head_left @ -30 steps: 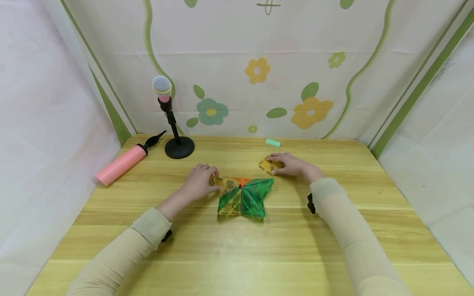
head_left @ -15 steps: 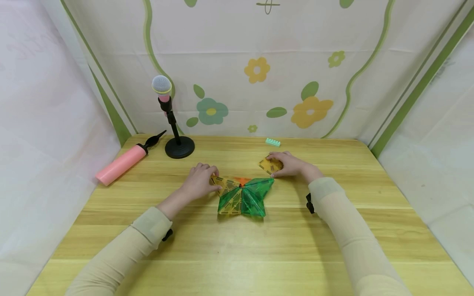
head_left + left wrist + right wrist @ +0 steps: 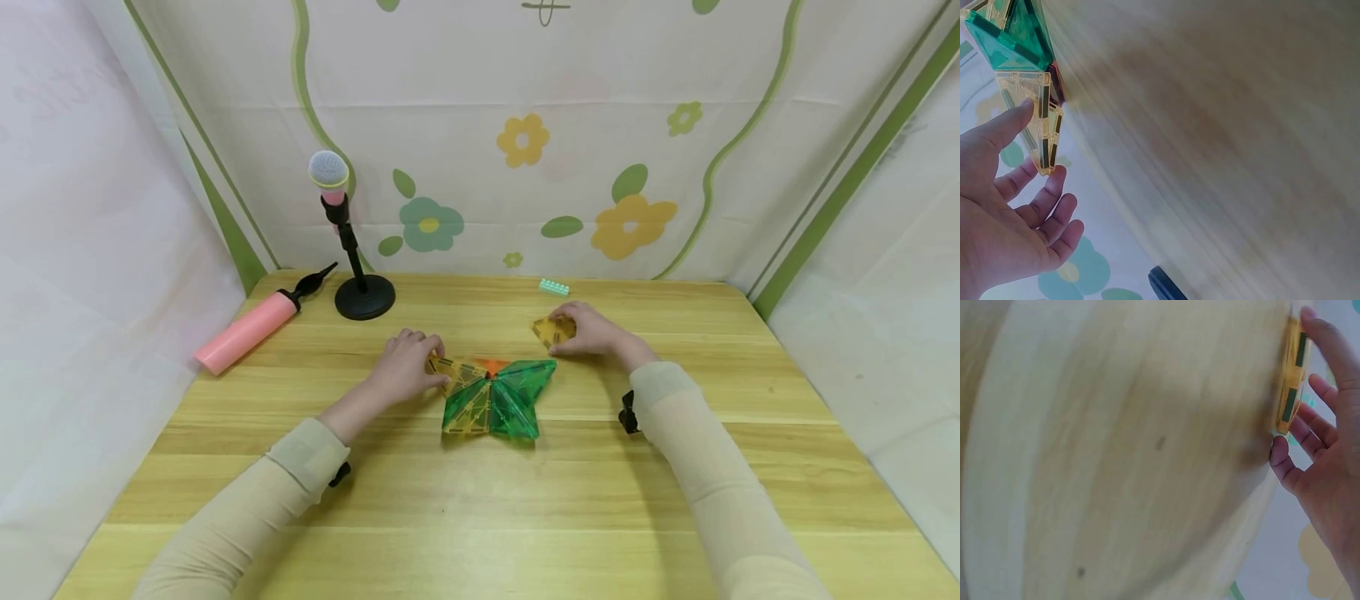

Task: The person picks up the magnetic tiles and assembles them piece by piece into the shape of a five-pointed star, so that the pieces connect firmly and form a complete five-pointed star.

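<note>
Near the table's middle, a star-like build of see-through magnetic tiles (image 3: pixel 513 400) shows green, yellow and a bit of orange. My left hand (image 3: pixel 401 367) pinches the build's left yellow magnetic tile (image 3: pixel 1038 119), thumb on its front face and the index finger behind. My right hand (image 3: pixel 588 331) holds another yellow magnetic tile (image 3: pixel 551 332), apart from the build and to its back right. That tile appears edge-on in the right wrist view, between the thumb and fingers; whether it is a single tile or a stack, I cannot tell.
A microphone (image 3: pixel 328 171) on a black stand (image 3: pixel 364 297) is at the back left, with a pink hand pump (image 3: pixel 247 335) beside it. A mint toy brick (image 3: pixel 554 287) lies by the back edge. Printed cloth walls (image 3: pixel 465 75) surround the table (image 3: pixel 465 533).
The yellow tile in my right hand has shifted slightly to the right, and that hand's fingers have shifted on it. My left hand and the build stay in place.
</note>
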Demonstrator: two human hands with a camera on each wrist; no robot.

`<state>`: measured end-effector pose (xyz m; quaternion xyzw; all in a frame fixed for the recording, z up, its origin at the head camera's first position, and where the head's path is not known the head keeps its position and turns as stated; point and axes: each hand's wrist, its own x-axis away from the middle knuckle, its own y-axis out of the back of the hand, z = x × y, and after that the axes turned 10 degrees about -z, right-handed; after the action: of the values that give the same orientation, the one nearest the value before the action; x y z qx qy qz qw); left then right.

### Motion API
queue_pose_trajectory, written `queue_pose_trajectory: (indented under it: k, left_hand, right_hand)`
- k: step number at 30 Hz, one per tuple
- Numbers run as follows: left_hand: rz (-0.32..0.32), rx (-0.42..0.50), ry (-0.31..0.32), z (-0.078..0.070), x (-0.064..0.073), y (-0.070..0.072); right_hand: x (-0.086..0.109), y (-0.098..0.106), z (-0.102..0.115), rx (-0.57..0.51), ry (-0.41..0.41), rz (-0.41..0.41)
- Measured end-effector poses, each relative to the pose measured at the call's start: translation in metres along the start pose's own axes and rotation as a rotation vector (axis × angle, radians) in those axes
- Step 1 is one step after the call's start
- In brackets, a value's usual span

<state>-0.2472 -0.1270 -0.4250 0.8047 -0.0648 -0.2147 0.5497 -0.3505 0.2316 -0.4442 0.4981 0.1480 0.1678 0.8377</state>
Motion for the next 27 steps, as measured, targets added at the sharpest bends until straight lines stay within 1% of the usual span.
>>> queue_pose_trajectory:
  k: [2, 5, 10, 16, 18, 20, 23, 27]
  left_hand:
    - [0.003, 0.003, 0.000, 0.000, 0.000, 0.001]
    - [0.011, 0.010, 0.000, 0.000, -0.001, 0.003]
    - [0.014, 0.046, 0.010, 0.000, -0.007, 0.011]
    - [-0.019, 0.096, 0.012, 0.000, -0.023, 0.021]
    - [-0.027, 0.144, 0.011, 0.001, -0.029, 0.024]
    - [-0.018, 0.219, 0.022, 0.000, -0.035, 0.026]
    - [0.015, 0.339, 0.047, -0.004, -0.044, 0.027]
    - [0.066, 0.426, 0.107, -0.013, -0.054, 0.024]
  right_hand:
    - [0.000, 0.001, 0.001, -0.029, -0.031, -0.017]
    - [0.000, 0.004, 0.006, -0.060, -0.048, -0.042]
    - [-0.002, 0.009, 0.022, -0.052, 0.014, -0.076]
    - [-0.003, 0.014, 0.052, -0.022, 0.085, -0.123]
    - [-0.004, 0.014, 0.061, -0.012, 0.103, -0.135]
    - [-0.004, 0.013, 0.069, -0.011, 0.121, -0.142]
    - [-0.003, 0.012, 0.083, -0.027, 0.163, -0.137]
    - [-0.004, 0.008, 0.096, -0.040, 0.225, -0.146]
